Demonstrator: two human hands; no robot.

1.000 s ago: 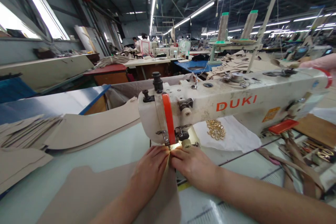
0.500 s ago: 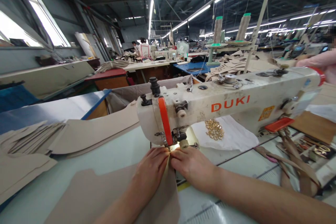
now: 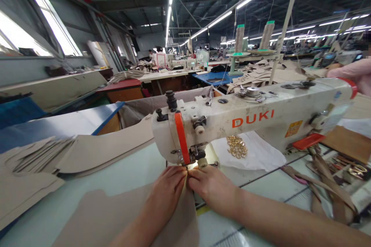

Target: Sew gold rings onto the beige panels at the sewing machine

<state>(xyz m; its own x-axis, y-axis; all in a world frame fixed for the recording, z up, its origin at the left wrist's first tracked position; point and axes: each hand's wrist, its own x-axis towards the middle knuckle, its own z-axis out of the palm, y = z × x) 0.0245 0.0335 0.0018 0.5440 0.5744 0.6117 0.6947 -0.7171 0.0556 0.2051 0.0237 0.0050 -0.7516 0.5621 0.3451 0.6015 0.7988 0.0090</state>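
Nearest, lower centre of frame: a beige panel (image 3: 116,208) lies on the pale work table (image 3: 130,175), its edge running up to the sewing machine's (image 3: 208,123) foot. Left hand (image 3: 166,191) and right hand (image 3: 210,187) flank that edge, fingers together and apparently closed on it, fingertips almost meeting (pads hidden, so pressure cannot be told).

Risks, as judged: fingertips sit just beside the foot; a late release could put one under the needle. An uneven pull between the hands could skew the edge or pucker it. The panel's loose spread at lower left could drag if it catches beneath the forearm.

Containers: right edge of frame, an open tray (image 3: 342,176) of small tools and a gold-coloured loop, the rest too jumbled to name; brown straps (image 3: 337,191) hang beside it. Right of centre, a white sheet (image 3: 266,152), cloth or bag unclear, bears a heap of gold rings (image 3: 237,146).

Left middle: stacked beige pieces (image 3: 98,152). Beyond the machine, upper right: two thread cones (image 3: 266,35) on a stand; at the right edge, a co-worker's pink sleeve (image 3: 350,70).
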